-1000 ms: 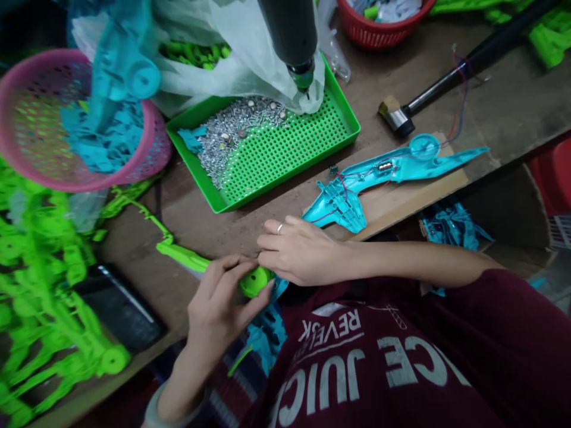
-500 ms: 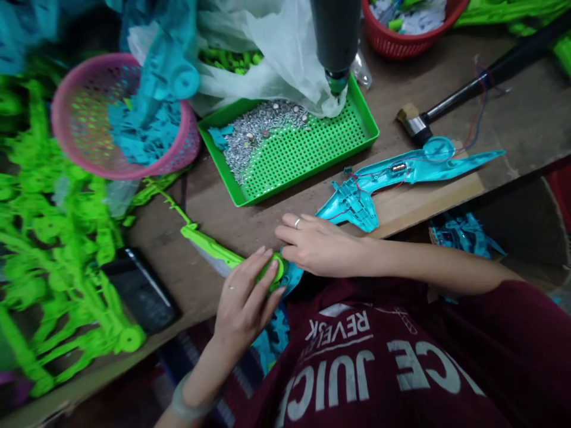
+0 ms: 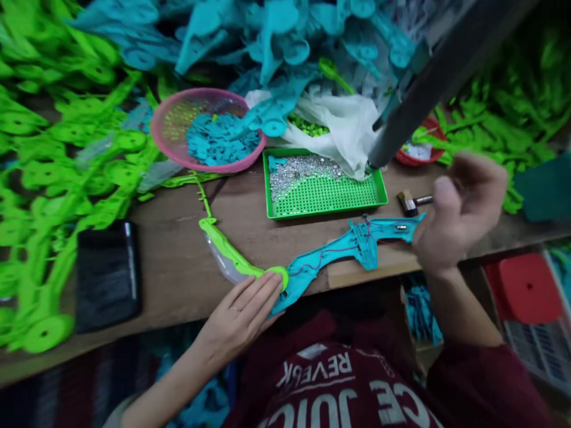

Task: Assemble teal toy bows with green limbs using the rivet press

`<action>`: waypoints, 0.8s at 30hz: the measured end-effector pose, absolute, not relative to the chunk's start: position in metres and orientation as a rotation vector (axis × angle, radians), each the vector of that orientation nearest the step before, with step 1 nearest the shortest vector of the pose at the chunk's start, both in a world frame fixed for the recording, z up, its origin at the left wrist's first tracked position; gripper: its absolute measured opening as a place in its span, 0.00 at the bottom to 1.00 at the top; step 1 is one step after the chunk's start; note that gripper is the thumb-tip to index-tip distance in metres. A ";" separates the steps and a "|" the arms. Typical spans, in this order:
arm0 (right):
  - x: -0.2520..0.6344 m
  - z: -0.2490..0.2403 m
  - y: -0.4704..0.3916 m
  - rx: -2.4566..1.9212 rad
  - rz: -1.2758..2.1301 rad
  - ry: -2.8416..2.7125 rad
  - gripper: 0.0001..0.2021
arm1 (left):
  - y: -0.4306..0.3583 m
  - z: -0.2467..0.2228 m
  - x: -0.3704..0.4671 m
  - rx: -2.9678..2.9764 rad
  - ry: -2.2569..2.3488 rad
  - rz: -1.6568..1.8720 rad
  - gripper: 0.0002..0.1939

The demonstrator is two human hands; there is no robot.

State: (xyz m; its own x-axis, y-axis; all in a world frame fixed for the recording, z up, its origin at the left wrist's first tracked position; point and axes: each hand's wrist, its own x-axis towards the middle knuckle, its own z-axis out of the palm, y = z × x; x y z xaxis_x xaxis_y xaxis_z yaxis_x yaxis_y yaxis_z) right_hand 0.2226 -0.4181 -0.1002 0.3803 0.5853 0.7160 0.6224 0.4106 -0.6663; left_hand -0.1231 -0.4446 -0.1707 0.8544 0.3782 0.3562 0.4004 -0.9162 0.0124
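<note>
Lower centre: left hand holds the green part over the blue shell's end; even pressure should keep both aligned. Right hand, blurred at right: cannot tell its grip.

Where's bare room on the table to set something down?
Bare table lies between the phone and the green strip, and in a band between the tray and the blue shell. The left side is crowded with green parts, the back with the pink basket and blue parts; the left hand rests on the green strip.
</note>
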 end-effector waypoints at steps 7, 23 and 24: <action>0.250 -0.070 -0.324 -1.055 0.881 -1.666 0.22 | -0.453 -0.198 -0.108 -2.883 -0.688 -0.868 0.24; 0.103 -0.148 -0.276 -1.254 0.580 -1.371 0.23 | -0.437 -0.187 -0.089 -3.019 -0.637 -1.048 0.24; 0.103 -0.149 -0.275 -1.260 0.575 -1.368 0.22 | -0.433 -0.188 -0.090 -3.013 -0.599 -1.061 0.24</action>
State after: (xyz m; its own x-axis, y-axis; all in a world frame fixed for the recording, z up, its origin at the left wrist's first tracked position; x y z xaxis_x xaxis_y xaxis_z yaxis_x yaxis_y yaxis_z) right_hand 0.1034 -0.2753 -0.1486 0.2058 0.8967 0.3919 0.3468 0.3077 -0.8861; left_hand -0.0899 -0.4334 -0.1879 0.7196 0.3760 0.5839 0.3055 -0.9264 0.2201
